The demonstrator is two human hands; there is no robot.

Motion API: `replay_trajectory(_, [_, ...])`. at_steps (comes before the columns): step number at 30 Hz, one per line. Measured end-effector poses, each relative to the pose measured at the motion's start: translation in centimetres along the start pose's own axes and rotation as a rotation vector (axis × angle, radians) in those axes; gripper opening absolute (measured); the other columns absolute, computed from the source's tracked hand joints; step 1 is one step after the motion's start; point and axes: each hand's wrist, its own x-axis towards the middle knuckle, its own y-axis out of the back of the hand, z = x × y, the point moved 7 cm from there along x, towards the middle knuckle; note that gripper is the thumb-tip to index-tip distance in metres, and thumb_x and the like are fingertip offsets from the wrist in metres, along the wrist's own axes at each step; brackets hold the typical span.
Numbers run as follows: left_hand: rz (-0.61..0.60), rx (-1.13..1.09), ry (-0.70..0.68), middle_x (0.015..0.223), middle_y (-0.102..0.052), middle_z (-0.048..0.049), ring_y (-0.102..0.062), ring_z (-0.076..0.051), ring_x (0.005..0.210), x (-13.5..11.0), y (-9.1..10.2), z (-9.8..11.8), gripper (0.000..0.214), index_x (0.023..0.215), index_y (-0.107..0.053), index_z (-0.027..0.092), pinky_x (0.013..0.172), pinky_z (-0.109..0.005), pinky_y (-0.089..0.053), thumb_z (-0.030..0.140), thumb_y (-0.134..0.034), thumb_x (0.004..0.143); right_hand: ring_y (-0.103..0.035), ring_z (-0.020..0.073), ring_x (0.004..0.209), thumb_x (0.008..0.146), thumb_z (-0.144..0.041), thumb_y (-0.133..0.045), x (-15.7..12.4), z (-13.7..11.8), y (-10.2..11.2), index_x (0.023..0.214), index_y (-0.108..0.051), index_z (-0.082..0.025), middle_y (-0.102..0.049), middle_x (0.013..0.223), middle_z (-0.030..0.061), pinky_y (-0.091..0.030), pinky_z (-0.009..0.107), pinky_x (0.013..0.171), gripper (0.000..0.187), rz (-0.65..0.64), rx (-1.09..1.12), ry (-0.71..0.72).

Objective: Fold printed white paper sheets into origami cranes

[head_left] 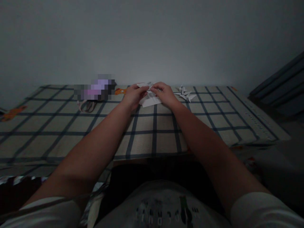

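Note:
Between my two hands is a creased sheet of white paper, partly folded, its near edge resting low over the checked tablecloth. My left hand pinches it from the left side, thumb on top. From the right, my right hand grips the same paper with thumb and fingertips close to the left thumb. The fingers hide part of the folds. Just right of my right hand lie several folded white paper cranes, clustered together on the cloth.
A blurred-out object with purple and pink patches sits at the back left, with a looped strap in front. The blue-checked tablecloth covers the table, which meets a plain wall. Dark folded fabric stands at the right.

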Motion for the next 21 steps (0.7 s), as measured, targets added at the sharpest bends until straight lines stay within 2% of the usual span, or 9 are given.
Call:
replay_trajectory(4, [-0.05,0.059,-0.06,0.079,-0.072,-0.0005,-0.065,-0.01,0.071,-0.2,-0.2,0.3,0.019,0.078,-0.069,0.015,0.076,-0.023,-0.054,0.017,-0.083,0.066,-0.062,0.0175,0.093,0.087,-0.031,-0.069,0.0,0.7,0.1,0.084,-0.07,-0.018,-0.069,0.09,0.0036,-0.049,0.034,0.092,0.014,-0.005,0.007,-0.041])
replay_trajectory(8, [-0.124,0.107,-0.081,0.088,-0.076,-0.0038,-0.069,-0.015,0.079,-0.4,-0.8,0.2,0.026,0.086,-0.07,0.015,0.087,-0.032,-0.056,0.017,-0.083,0.063,-0.062,0.0173,0.088,0.086,-0.034,-0.07,-0.2,1.4,0.3,0.083,-0.071,-0.017,-0.069,0.086,0.0033,-0.05,0.033,0.088,0.017,0.013,0.055,-0.112])
replay_trajectory(11, [-0.116,0.105,-0.093,0.09,-0.076,-0.0049,-0.071,-0.016,0.082,-0.3,-0.7,0.1,0.031,0.089,-0.069,0.015,0.091,-0.036,-0.057,0.017,-0.083,0.062,-0.063,0.0161,0.083,0.086,-0.035,-0.07,-0.2,1.6,0.2,0.086,-0.072,-0.017,-0.069,0.083,0.0027,-0.052,0.033,0.084,0.018,0.019,0.093,-0.141])
replay_trajectory(16, [-0.061,0.05,-0.134,0.092,-0.076,-0.0028,-0.071,-0.015,0.084,0.4,-0.1,0.4,0.034,0.093,-0.069,0.016,0.095,-0.036,-0.057,0.015,-0.081,0.062,-0.066,0.0157,0.09,0.082,-0.031,-0.072,0.0,1.8,0.1,0.091,-0.072,-0.018,-0.073,0.091,0.0024,-0.054,0.032,0.087,0.016,0.051,0.182,-0.139])
replay_trajectory(21, [-0.061,0.035,-0.132,0.096,-0.077,-0.0042,-0.073,-0.019,0.092,0.5,0.0,0.4,0.041,0.101,-0.068,0.017,0.099,-0.04,-0.056,0.013,-0.079,0.062,-0.067,0.0146,0.083,0.079,-0.028,-0.075,-0.1,1.8,0.4,0.09,-0.074,-0.017,-0.075,0.086,0.0027,-0.053,0.032,0.085,0.015,0.033,0.169,-0.188])
